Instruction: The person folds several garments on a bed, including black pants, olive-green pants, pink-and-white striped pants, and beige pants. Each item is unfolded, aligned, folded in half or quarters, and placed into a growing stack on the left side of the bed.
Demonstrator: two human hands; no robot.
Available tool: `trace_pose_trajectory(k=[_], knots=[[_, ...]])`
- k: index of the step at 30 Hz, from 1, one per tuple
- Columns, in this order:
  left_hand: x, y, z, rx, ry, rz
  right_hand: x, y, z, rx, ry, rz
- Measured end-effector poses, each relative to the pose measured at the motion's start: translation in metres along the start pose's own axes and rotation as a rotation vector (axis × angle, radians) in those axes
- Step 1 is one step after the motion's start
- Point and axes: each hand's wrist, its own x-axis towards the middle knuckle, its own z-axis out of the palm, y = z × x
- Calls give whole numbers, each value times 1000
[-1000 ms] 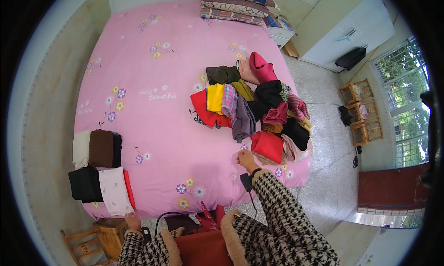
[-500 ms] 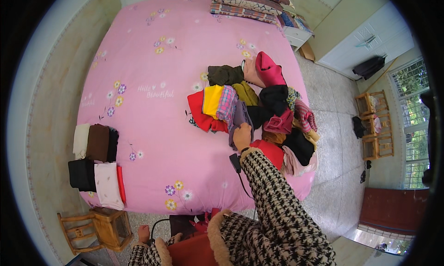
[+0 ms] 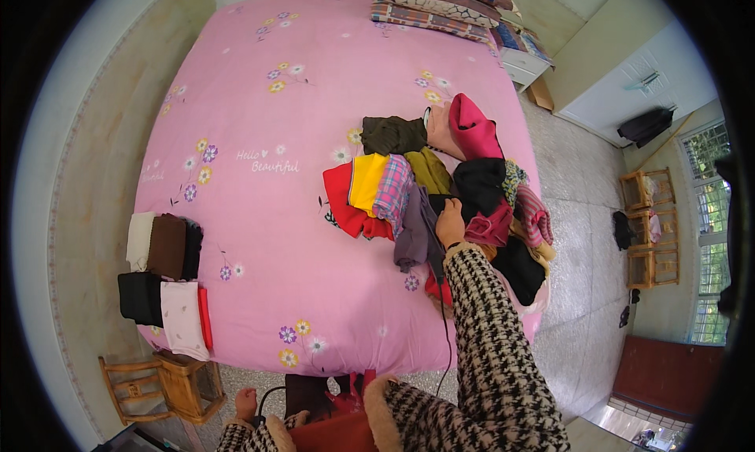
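Observation:
My right hand (image 3: 451, 222) reaches into a loose heap of clothes, its fingers closed on the edge of a black garment (image 3: 447, 205). Just left of it a grey-purple garment (image 3: 411, 236) lies bunched, with a black cable (image 3: 445, 326) running down past it toward me. A plaid garment (image 3: 394, 186), a yellow garment (image 3: 367, 181) and a red garment (image 3: 338, 188) overlap farther left. To the right of the hand is a crumpled dark pink garment (image 3: 489, 226). My left hand (image 3: 246, 405) hangs low beyond the bed's near edge, curled into a fist; nothing shows in it.
The clothes lie on a wide bed with a pink flowered sheet (image 3: 259, 240). Folded clothes (image 3: 167, 248) sit in piles at its left edge. A wooden chair (image 3: 177, 385) stands at the near left corner. Folded quilts (image 3: 432, 16) are stacked at the far end.
My right hand has gone from the grey-purple garment rightward and slightly farther away to the black one. The grey-purple garment now lies free. The view has shifted slightly.

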Motion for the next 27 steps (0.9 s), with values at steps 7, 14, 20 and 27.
trace_pose_trajectory(k=[7, 14, 20, 27], knots=[[-40, 31, 3, 19, 15, -286, 57, -27, 20, -78, -235, -182], [-39, 19, 7, 107, -20, -197, 78, -40, 37, -132, -398, -15], [-23, 15, 7, -105, -84, -373, 72, -25, 48, 127, -104, 98], [0, 65, -5, -42, -90, -168, 36, 2, 2, 369, 26, -44]])
